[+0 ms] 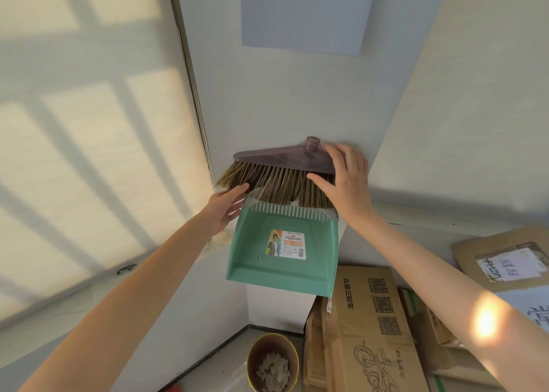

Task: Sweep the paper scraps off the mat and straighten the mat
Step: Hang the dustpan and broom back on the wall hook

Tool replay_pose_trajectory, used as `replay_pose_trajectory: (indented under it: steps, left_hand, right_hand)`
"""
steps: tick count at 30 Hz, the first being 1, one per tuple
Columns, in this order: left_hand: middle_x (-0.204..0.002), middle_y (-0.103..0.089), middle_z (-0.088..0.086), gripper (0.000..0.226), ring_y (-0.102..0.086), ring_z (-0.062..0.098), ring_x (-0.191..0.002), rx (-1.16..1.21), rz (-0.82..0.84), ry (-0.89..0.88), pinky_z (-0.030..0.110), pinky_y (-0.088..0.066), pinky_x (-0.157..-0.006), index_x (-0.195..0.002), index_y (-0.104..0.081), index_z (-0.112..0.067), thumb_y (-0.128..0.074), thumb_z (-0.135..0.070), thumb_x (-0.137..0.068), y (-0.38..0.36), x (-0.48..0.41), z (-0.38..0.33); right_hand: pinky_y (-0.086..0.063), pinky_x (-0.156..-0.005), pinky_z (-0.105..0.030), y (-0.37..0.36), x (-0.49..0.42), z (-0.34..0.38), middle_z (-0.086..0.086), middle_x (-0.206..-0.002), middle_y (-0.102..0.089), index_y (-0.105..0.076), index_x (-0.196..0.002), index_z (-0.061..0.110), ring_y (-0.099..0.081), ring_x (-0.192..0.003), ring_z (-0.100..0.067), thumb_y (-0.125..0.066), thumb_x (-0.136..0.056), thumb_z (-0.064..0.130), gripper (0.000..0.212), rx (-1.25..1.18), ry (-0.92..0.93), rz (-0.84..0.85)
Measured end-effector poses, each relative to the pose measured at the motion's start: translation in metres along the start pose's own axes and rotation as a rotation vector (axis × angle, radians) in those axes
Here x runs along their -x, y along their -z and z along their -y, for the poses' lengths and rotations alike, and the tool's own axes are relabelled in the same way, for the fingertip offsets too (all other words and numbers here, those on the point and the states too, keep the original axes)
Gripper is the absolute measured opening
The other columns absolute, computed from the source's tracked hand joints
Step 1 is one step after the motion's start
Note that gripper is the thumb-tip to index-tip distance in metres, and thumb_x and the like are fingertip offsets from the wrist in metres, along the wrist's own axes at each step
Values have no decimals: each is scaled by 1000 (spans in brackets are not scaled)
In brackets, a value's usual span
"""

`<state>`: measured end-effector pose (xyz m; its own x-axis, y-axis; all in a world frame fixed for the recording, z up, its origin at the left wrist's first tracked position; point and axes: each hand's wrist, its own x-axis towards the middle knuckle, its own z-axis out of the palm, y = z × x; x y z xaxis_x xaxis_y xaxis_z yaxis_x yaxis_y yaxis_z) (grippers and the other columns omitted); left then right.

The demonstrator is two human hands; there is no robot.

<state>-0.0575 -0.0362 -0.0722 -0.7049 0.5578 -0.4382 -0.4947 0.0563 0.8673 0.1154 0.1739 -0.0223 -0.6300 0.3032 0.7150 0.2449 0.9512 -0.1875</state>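
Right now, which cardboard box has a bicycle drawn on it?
The QR-code box just below the green dustpan; the labelled box to its right carries only a white handwritten label.

On the green dustpan [267, 275], a sticker [286, 244]. Reads "MADE IN CHINA" along the top, then the brand "haosen" in larger letters. Below that, fine print too small to read, plus a tiny square code. Just left of the sticker, scrawled by hand on the plastic, "15" or close to it.

Over to the brown cardboard box [361, 326]: three square codes in a column, with Chinese characters printed sideways beside them, not clearly legible. Further right, on a flat carton [475, 252], a white label [502, 265] with handwritten Chinese characters, too blurred to make out.
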Motion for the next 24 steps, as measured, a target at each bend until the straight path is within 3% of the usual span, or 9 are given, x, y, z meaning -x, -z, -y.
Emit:
replay_pose_trajectory:
  steps: [3, 6, 10, 12, 14, 17, 20, 24]
  left_hand:
    - [-113, -71, 4, 48, -62, 25, -114, -64, -23, 4, 34, -48, -96, -119, -61, -10, -78, -32, -80, 2, 4, -4]
    - [-127, -60, 4, 64, -57, 26, -117, -139, -85, 17, 39, -47, -101, -128, -55, -15, -77, -45, -77, 2, 8, -6]
    - [-139, -44, 10, 83, -53, 33, -115, -185, -316, -15, 50, -45, -102, -147, -28, -19, -54, -65, -82, 2, 23, 0]
    - [-152, -35, 8, 80, -46, 37, -127, -291, -478, -193, 53, -34, -110, -152, -15, -27, -41, -64, -87, 6, 35, 7]
    - [-164, -11, 1, 73, -14, 32, -149, -469, -560, -498, 50, -14, -119, -156, -6, -32, -34, -58, -94, 11, 50, 12]
    - [-164, 14, -3, 69, 18, 28, -149, -1018, -636, -871, 53, 6, -115, -155, 2, -37, -33, -56, -99, 21, 63, 6]
    - [-164, 15, -2, 71, 18, 32, -149, -1448, -641, -908, 65, 2, -113, -156, 0, -36, -24, -65, -96, 34, 68, -1]
    - [-165, 7, 0, 76, 11, 34, -150, -1619, -671, -859, 71, -8, -112, -156, -5, -36, -21, -72, -92, 56, 84, 5]
  right_hand:
    - [-36, -99, -40, -1, 1, -2, -14, -122, -51, -51, -132, 10, -43, -113, -27, -68, -83, 47, 64, 5, -7, 4]
    - [-33, -98, -38, 0, 2, -2, -15, -122, -50, -53, -127, 9, -41, -112, -26, -70, -82, 48, 62, 12, -16, -41]
    - [-26, -100, -43, 2, 5, 1, -9, -131, -38, -42, -131, 14, -39, -122, -27, -65, -82, 57, 69, 22, -10, -122]
    - [-18, -110, -49, 3, 4, 6, -8, -144, -28, -32, -139, 14, -28, -137, -30, -60, -84, 61, 78, 24, 51, -116]
    - [-4, -117, -56, 7, 0, 19, -11, -155, -17, -25, -148, 17, -12, -146, -35, -49, -87, 66, 81, 59, 151, -49]
    - [4, -115, -62, 10, -9, 49, -13, -161, -8, -20, -153, 24, 1, -147, -39, -35, -89, 73, 82, 121, 253, 98]
    - [3, -114, -64, -1, -11, 80, -9, -163, -3, -12, -154, 29, 6, -148, -37, -27, -87, 77, 84, 159, 283, 227]
    - [5, -115, -63, -23, -1, 114, -2, -163, 3, -6, -155, 32, 10, -148, -31, -27, -87, 78, 84, 139, 313, 310]
